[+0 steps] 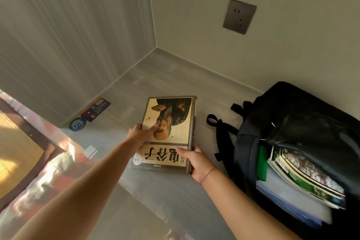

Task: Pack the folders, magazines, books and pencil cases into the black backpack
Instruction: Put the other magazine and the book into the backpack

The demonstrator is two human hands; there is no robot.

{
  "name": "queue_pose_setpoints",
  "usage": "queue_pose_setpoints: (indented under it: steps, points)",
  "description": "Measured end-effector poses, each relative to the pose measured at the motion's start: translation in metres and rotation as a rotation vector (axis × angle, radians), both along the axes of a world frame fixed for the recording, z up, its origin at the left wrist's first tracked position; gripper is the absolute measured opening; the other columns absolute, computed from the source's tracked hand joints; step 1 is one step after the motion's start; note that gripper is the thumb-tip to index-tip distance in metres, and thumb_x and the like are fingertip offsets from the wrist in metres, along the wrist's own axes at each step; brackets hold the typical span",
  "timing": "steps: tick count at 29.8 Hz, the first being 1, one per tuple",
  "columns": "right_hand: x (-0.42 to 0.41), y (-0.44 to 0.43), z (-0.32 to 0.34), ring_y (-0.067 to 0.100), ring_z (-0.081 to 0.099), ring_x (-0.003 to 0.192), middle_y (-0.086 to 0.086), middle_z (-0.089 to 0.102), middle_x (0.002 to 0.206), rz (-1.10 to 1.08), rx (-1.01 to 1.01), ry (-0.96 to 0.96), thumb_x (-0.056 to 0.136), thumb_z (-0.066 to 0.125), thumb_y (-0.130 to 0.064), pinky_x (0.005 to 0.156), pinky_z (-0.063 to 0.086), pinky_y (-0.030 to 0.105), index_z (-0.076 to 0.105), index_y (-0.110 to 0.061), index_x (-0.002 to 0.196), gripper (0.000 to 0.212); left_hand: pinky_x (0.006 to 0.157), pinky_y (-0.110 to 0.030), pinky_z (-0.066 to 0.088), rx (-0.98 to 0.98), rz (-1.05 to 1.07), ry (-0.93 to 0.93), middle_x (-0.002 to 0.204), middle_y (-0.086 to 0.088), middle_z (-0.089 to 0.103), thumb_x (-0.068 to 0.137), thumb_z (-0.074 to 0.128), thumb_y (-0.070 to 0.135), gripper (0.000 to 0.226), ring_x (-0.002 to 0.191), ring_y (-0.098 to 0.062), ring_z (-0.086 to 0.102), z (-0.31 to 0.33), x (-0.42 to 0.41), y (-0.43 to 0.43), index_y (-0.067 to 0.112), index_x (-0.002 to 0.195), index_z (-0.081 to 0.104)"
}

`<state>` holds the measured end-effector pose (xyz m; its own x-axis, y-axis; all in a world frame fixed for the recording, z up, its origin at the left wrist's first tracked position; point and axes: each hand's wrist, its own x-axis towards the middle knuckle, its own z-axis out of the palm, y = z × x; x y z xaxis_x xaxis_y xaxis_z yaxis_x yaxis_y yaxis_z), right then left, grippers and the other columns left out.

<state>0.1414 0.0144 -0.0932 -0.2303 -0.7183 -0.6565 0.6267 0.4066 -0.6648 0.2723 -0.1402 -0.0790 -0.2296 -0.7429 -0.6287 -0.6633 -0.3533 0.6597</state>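
A thick tan book [176, 122] with a portrait and large black characters on its cover lies on the grey surface, on top of another dark book whose edge shows at its right. My left hand [141, 132] grips its left edge, thumb on the cover. My right hand [196, 161] holds its near right corner, thumb on top. To the right the black backpack [303, 122] lies open, holding magazines [303, 175], a green item [262, 163] and pale blue folders [288, 198].
The backpack's straps [222, 128] lie between the book and the bag. A blue round tag with a card [87, 115] rests by the left wall, and a small white card [90, 151] lies near a patterned cloth [35, 171]. Walls meet in a corner behind.
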Motion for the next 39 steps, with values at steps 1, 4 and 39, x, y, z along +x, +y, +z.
queue_pose_setpoints:
  steps: [1, 4, 39]
  points:
    - [-0.005, 0.009, 0.006, 0.032, 0.057, 0.116, 0.009, 0.064, 0.120, -0.014, -0.022, -0.019, 0.079, 0.070, -0.002, 0.102, 0.043, 0.055, 0.054, -0.030, 0.106, 0.043, 0.052, -0.031, 0.052, -0.001, -0.001, 0.032, 0.098, -0.013, 0.065, 0.073, 0.064, 0.062, 0.063, 0.074, -0.025, 0.067, 0.005, -0.008, 0.004, 0.014, 0.110, 0.049]
    - [-0.025, 0.038, 0.027, 0.035, 0.063, 0.107, 0.014, 0.066, 0.117, -0.069, -0.122, -0.074, 0.081, 0.065, -0.001, 0.093, 0.049, 0.056, 0.057, -0.031, 0.106, 0.040, 0.062, -0.037, 0.057, 0.044, -0.037, 0.138, 0.095, -0.013, 0.068, 0.080, 0.065, 0.050, 0.049, 0.077, -0.027, 0.068, 0.027, -0.035, 0.015, 0.012, 0.108, 0.051]
    - [-0.217, 0.364, 0.098, 0.032, 0.070, 0.097, 0.017, 0.071, 0.110, -0.429, -0.201, 0.157, 0.042, 0.093, -0.026, 0.074, 0.060, 0.041, 0.058, -0.007, 0.122, 0.090, 0.094, -0.037, 0.049, 0.242, -0.497, 0.583, 0.116, -0.007, 0.067, 0.088, 0.061, 0.032, 0.039, 0.105, -0.022, 0.064, 0.091, -0.241, 0.185, 0.013, 0.122, 0.055]
